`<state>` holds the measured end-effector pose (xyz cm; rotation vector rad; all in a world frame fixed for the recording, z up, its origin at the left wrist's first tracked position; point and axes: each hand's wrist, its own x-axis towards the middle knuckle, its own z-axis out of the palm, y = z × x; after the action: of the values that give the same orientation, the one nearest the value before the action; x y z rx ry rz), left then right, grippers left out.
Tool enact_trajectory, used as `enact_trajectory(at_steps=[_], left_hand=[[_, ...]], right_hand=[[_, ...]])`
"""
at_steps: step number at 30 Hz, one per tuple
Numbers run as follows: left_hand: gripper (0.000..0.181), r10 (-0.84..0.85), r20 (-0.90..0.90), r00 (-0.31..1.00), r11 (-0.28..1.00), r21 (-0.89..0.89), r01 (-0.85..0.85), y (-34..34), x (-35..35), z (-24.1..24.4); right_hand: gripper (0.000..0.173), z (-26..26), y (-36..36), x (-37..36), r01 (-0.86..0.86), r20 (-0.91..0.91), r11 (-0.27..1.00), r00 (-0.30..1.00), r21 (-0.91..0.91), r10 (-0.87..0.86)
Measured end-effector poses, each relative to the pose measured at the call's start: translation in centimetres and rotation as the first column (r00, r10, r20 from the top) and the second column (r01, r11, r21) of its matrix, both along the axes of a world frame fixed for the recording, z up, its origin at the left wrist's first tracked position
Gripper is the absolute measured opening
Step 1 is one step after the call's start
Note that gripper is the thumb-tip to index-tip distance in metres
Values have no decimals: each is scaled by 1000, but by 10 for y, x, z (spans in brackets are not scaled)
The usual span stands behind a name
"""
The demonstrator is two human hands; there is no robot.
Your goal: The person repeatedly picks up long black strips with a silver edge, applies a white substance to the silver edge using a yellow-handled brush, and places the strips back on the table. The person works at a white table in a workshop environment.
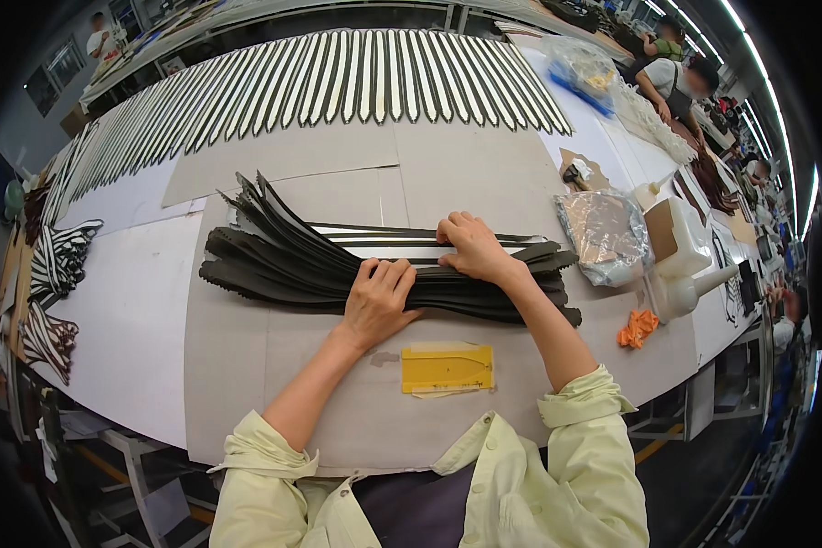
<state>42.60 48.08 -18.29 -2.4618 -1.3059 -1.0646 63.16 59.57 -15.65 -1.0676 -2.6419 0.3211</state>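
Observation:
A thick bundle of long black strips (281, 274), likely leather or a similar sheet material, lies across the table before me. Its ends fan out at the left, some of them jagged. My left hand (380, 301) grips the middle of the bundle, fingers over the top and thumb at the near side. Behind the bundle lie several black-and-white strips (377, 240). Over their right part is my right hand (476, 246), its fingers bent and its wrist above the black strips. Whether it pinches a strip is hidden.
A row of black-edged white strips (342, 79) spans the far side. Near me a yellow template (446, 370) is taped down. At right are a clear plastic bag (606, 236), white plastic bottles (678, 240) and orange crumpled material (637, 329). Striped bundles (61, 264) lie left. Other people work beyond.

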Motion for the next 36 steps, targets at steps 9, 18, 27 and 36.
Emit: enact_trajectory(at_steps=[9, 18, 27, 36], left_hand=[[71, 47, -63, 997, 997, -59, -51, -8, 5, 2], [72, 78, -54, 996, 994, -67, -81, -13, 6, 9], [74, 56, 7, 998, 995, -88, -55, -14, 9, 4], [75, 86, -15, 996, 995, -56, -86, -14, 9, 8]], right_hand=[[27, -1, -23, -1, 29, -80, 983, 997, 181, -15], [7, 23, -41, 15, -44, -255, 950, 966, -310, -39], [25, 0, -2, -8, 66, 30, 997, 997, 29, -67], [19, 18, -20, -1, 29, -144, 934, 986, -357, -85]])
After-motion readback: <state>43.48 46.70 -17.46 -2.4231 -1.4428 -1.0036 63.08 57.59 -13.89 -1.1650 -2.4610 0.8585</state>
